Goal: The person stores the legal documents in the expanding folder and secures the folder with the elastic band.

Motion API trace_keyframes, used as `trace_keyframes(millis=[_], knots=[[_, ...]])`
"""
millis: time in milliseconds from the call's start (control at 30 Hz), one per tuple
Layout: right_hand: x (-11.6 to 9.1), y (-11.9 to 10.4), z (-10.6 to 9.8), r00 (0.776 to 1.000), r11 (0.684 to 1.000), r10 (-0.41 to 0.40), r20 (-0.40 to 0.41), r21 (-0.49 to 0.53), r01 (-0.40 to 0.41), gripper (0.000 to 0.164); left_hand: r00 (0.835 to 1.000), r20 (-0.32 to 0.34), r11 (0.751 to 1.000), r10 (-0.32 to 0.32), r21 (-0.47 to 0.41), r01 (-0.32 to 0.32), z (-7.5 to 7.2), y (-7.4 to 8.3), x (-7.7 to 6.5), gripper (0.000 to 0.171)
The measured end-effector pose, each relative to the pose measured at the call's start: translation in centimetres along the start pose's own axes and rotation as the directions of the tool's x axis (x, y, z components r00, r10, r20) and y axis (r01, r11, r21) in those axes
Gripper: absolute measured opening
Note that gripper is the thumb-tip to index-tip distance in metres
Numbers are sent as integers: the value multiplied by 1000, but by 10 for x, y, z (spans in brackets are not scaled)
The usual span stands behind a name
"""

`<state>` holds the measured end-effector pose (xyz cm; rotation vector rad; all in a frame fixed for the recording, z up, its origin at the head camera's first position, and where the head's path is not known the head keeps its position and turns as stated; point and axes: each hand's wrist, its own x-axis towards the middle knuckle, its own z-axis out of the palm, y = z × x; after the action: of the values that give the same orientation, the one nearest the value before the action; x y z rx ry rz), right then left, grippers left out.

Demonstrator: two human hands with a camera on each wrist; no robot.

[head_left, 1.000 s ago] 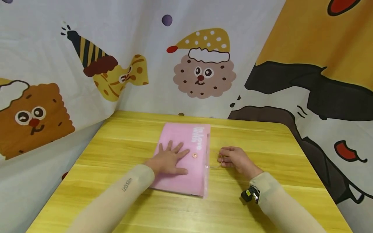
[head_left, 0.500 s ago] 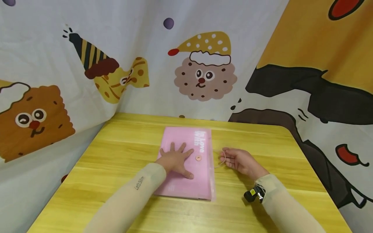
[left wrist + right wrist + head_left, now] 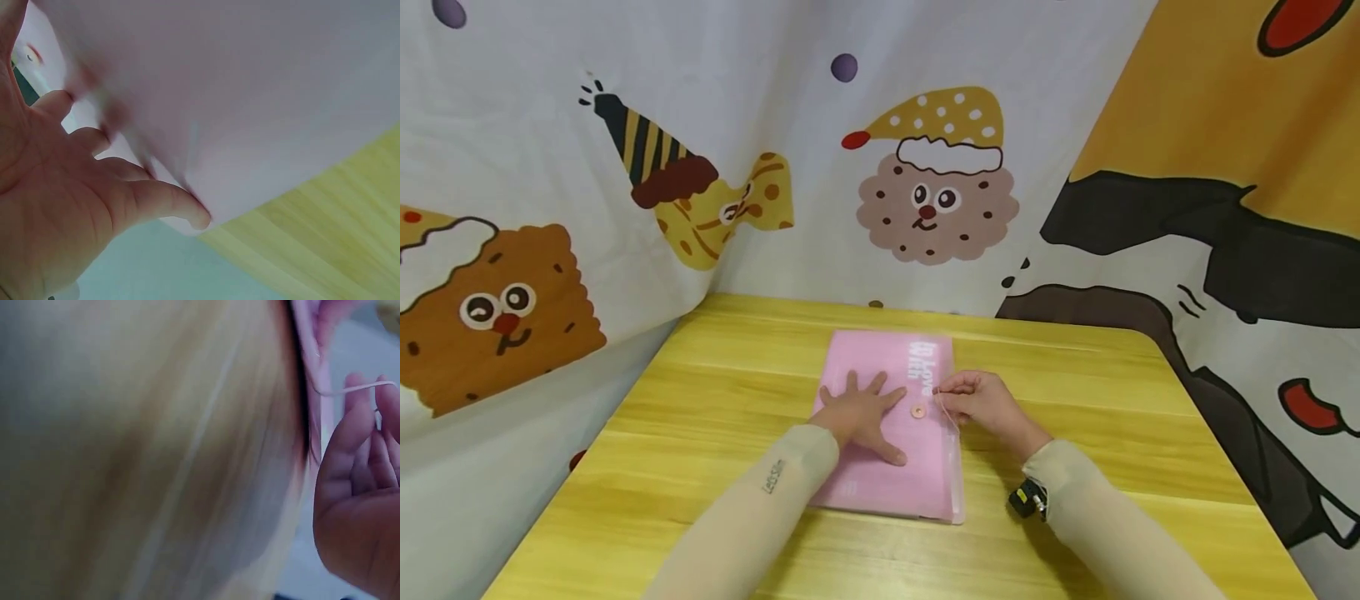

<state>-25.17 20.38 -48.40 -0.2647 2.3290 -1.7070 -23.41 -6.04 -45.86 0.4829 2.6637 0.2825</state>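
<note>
A pink file folder [image 3: 880, 487] with white lettering lies on the wooden table. Spread flat on its cover is my left hand [image 3: 861, 421], fingers straight; the left wrist view shows the same hand [image 3: 62, 181] with its fingertips against the pink cover [image 3: 269, 87]. A small round button [image 3: 918, 412] sits on the cover to the right of that hand. At the folder's right edge my right hand [image 3: 988, 404] pinches a thin string [image 3: 951, 419] between thumb and fingers, close to the button. The right wrist view shows the string [image 3: 350, 392] running from the folder to the fingertips.
The yellow wood-grain table [image 3: 700, 433] extends around the folder on all sides. Behind it hangs a white curtain [image 3: 805, 275] printed with cartoon biscuits. A small black camera [image 3: 1026, 498] is strapped at my right wrist.
My right hand has moved left with the string, from beside the folder to over its right edge near the button. The left hand stays flat on the cover; folder and hand appear shifted slightly right.
</note>
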Motion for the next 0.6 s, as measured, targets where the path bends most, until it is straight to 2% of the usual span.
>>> trace_keyframes(millis=[33, 100, 167, 233, 333, 433, 600], knots=[[2, -1, 5, 1000, 994, -31, 6, -101, 31, 17, 1000, 1, 1000, -1, 0, 1, 0, 0, 0, 123], [5, -4, 12, 996, 950, -90, 19, -299, 91, 12, 1000, 2, 1000, -1, 0, 1, 0, 0, -1, 123], [7, -6, 17, 988, 865, -150, 44, -479, 152, 8, 1000, 0, 1000, -1, 1, 1, 1, 0, -1, 122], [7, -7, 19, 982, 784, -179, 56, -595, 177, 6, 1000, 0, 1000, 2, -3, -2, 1, 1, -1, 122], [7, -7, 18, 978, 711, -192, 80, -676, 195, 1, 1000, 3, 1000, 11, -14, -11, 2, 2, 1, 122], [6, -8, 15, 975, 683, -188, 118, -698, 217, 4, 1000, 2, 1000, 16, -10, -16, 2, 2, 1, 123], [9, -14, 16, 961, 588, -204, 189, -761, 274, 9, 1000, -2, 1000, 11, -5, -11, 0, 1, -1, 122]])
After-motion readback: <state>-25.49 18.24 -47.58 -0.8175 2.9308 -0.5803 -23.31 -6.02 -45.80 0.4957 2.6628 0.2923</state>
